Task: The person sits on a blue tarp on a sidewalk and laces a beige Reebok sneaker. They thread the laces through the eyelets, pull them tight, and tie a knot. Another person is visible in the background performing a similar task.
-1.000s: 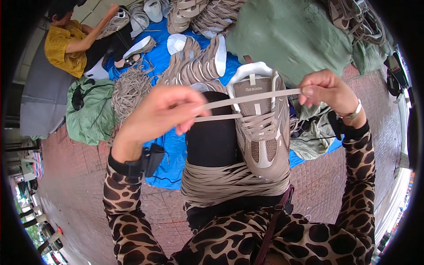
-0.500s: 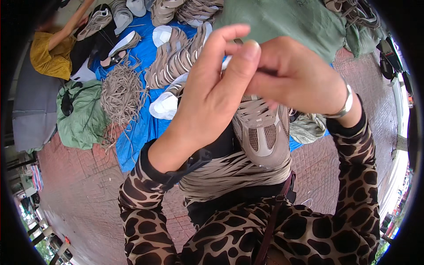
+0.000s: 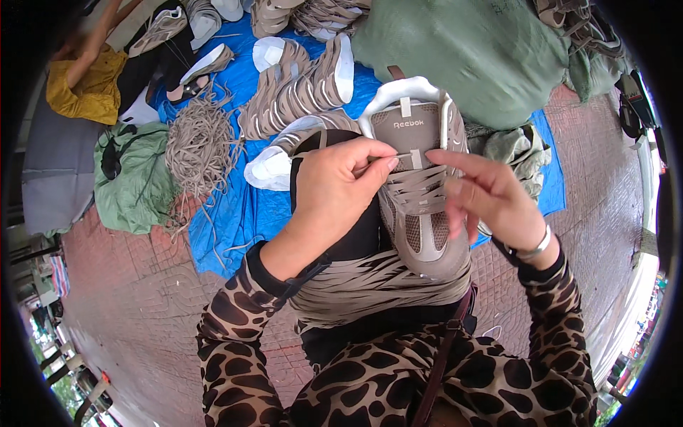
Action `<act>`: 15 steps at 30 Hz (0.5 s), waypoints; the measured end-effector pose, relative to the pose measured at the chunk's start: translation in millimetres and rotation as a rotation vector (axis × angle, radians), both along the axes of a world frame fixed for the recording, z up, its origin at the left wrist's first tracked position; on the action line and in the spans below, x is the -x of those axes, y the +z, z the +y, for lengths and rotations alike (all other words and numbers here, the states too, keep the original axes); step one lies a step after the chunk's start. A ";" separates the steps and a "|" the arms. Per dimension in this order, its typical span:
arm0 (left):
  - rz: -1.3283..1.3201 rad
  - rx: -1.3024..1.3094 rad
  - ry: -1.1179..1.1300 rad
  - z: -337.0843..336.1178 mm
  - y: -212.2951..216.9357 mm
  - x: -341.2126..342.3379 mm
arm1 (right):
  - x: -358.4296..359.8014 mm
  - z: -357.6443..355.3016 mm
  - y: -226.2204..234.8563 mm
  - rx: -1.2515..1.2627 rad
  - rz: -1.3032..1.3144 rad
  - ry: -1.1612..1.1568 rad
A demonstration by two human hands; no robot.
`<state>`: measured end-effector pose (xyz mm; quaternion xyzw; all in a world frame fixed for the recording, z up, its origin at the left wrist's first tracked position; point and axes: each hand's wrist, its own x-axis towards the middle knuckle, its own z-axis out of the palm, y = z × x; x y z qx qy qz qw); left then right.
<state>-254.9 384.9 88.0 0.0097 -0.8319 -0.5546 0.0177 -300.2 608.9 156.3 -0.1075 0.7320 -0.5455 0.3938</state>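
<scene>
At the far left, another person in a yellow top (image 3: 84, 89) sat at the edge of a blue tarp (image 3: 235, 213) spread on the brick floor (image 3: 135, 299). Beside them lay a crumpled green bag (image 3: 135, 185) and a loose heap of beige laces (image 3: 203, 146), with a row of stacked shoe uppers (image 3: 299, 92) further along the tarp.

Toward the middle, the left hand (image 3: 338, 185) was closed in a pinch, thumb and forefinger nipping the pale tip of a lace (image 3: 405, 155) over the top eyelets. The tan sneaker (image 3: 420, 192) rested on the person's lap, toe toward the body and white collar pointing away, on a bundle of beige laces (image 3: 370, 285) draped across the knees. Its lace already crossed in several rows over the tongue.

The right hand (image 3: 491, 199) hovered just beside the shoe's right side with fingers spread and forefinger stretched toward the lace tip; it held nothing that showed. Behind it sat a big green sack (image 3: 484, 57).

With only a fingertip pinch on it, the lace tip would likely slip free or miss its eyelet. As neither hand held the sneaker, a firm tug could tip it off the lap, and the draped bundle could slide down with it.
</scene>
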 end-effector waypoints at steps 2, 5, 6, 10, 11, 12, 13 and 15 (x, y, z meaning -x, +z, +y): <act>0.045 0.043 0.012 3.5 -2.2 0.3 | -11.1 1.4 -5.4 0.027 -0.042 0.023; 0.081 0.092 0.003 4.8 -2.8 2.3 | -18.1 0.0 -16.4 0.198 -0.153 -0.047; 0.068 0.123 -0.011 4.1 -2.5 3.3 | -18.2 -0.9 -20.3 0.297 -0.252 -0.107; 0.004 0.184 -0.063 -1.5 0.4 6.5 | -14.6 -4.2 -33.4 0.600 -0.496 -0.292; 0.004 0.177 -0.075 -2.2 0.9 7.6 | -14.2 -4.2 -35.6 0.639 -0.518 -0.298; -0.010 0.169 -0.086 -2.4 1.5 8.6 | -13.6 -3.7 -37.4 0.667 -0.540 -0.315; -0.023 0.162 -0.097 -2.3 2.1 9.2 | -13.5 -2.9 -38.8 0.691 -0.563 -0.329; -0.013 0.171 -0.107 -1.0 2.8 11.1 | -13.2 -0.4 -40.9 0.693 -0.557 -0.320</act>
